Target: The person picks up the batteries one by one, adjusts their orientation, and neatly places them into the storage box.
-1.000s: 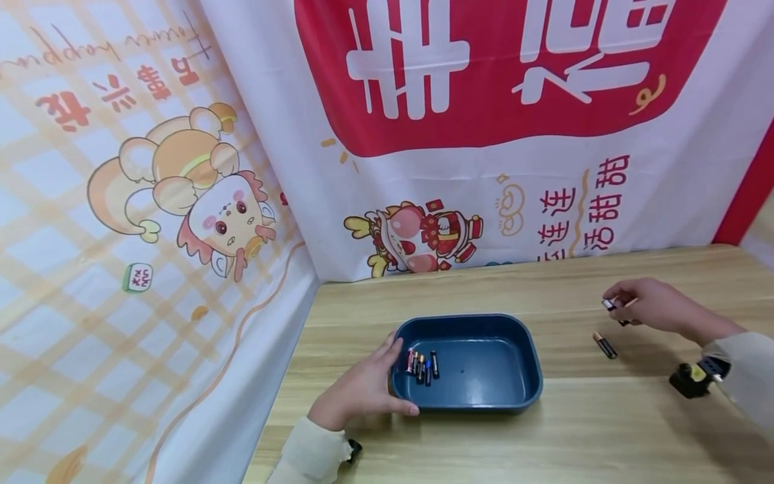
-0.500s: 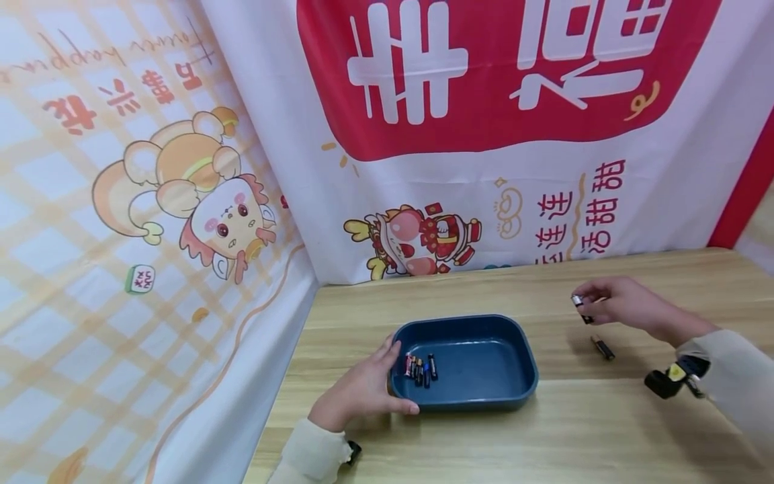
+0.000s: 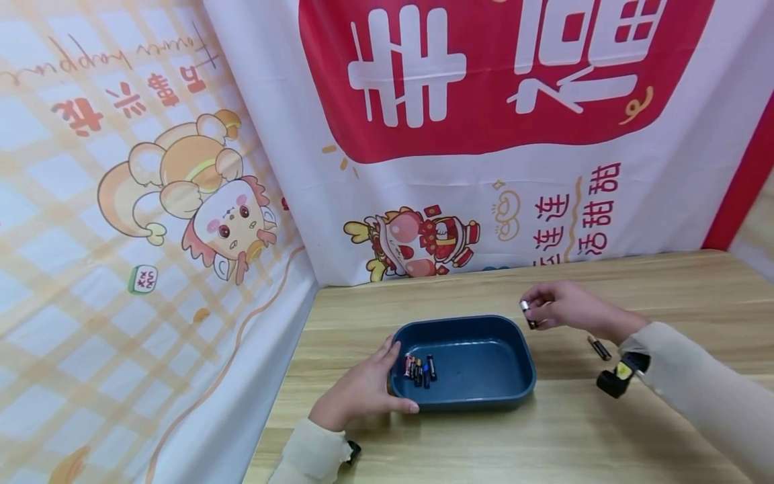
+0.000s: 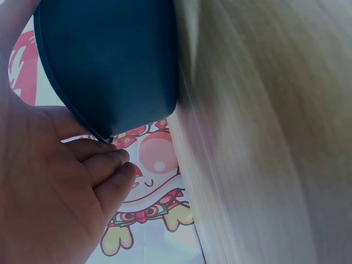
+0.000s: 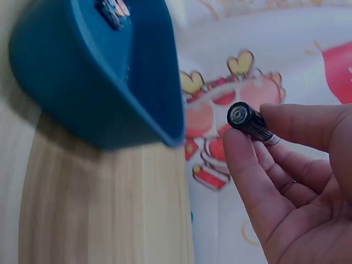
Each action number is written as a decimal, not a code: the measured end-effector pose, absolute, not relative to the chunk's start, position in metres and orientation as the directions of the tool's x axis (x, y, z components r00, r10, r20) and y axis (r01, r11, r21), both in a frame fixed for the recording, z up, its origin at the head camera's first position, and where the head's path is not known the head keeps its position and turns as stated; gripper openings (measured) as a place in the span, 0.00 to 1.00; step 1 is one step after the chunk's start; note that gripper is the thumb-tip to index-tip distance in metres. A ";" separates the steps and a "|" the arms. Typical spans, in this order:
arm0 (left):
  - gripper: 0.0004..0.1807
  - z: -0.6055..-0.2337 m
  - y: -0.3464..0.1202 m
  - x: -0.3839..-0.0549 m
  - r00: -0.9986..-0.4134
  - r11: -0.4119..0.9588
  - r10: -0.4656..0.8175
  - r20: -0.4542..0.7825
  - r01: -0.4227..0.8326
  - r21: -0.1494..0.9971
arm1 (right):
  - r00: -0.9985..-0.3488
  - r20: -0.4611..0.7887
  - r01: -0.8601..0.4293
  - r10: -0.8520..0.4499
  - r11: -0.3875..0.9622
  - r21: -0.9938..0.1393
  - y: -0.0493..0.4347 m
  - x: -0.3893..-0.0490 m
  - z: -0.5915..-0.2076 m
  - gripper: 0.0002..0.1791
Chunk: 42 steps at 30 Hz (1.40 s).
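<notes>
Pinching battery (image 5: 254, 124) in right hand (image 3: 562, 309), near far right corner of blue box (image 3: 484, 373); gripping box's left end with left hand (image 3: 363, 390). Can read 幸福 on wall cloth (image 3: 484, 131); can't make out battery brand.

Backdrop and surface: printed cloths on two sides, wood-grain tabletop (image 3: 484, 447).
Back cloth (image 3: 387, 185), white, hangs behind the table's far edge; big red panel (image 3: 490, 87) with large white characters (image 3: 408, 67), cut off at top of head view. Under it: horned cartoon figure in red (image 3: 411, 240), turned on its side; gold outline motif (image 3: 506, 207) beside it, then small red lettering (image 3: 577, 210). Red strip (image 3: 744, 188) slants down the right end. Left cloth (image 3: 103, 336), white with pale orange checks, runs along the table's left side: upside-down cartoon animal (image 3: 196, 168), thin script (image 3: 127, 54), orange-red characters (image 3: 127, 101), little green-and-white tile print (image 3: 142, 279). Horned figure also shows in both wrist views.
</notes>
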<state>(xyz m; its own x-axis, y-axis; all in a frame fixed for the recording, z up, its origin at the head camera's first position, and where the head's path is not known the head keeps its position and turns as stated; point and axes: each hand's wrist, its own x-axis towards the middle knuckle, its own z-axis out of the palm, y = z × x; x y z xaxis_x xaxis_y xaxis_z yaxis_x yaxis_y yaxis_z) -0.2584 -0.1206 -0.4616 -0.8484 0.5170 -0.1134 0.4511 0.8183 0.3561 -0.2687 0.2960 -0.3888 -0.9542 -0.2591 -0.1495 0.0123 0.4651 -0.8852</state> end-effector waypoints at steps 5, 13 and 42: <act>0.71 -0.462 -0.121 -0.259 -0.845 0.811 0.526 -0.103 0.461 0.359 | -0.946 -0.149 -0.005 -0.287 0.474 -0.881 0.273 -0.275 -0.391 0.17; 0.68 -0.465 -0.121 -0.258 -0.836 0.805 0.539 -0.104 0.476 0.353 | -0.936 -0.161 -0.001 -0.314 0.461 -0.888 0.243 -0.282 -0.400 0.16; 0.64 -0.464 -0.126 -0.258 -0.787 0.782 0.614 -0.057 0.598 0.175 | -0.907 -0.236 0.045 -0.349 0.476 -0.878 0.167 -0.291 -0.434 0.12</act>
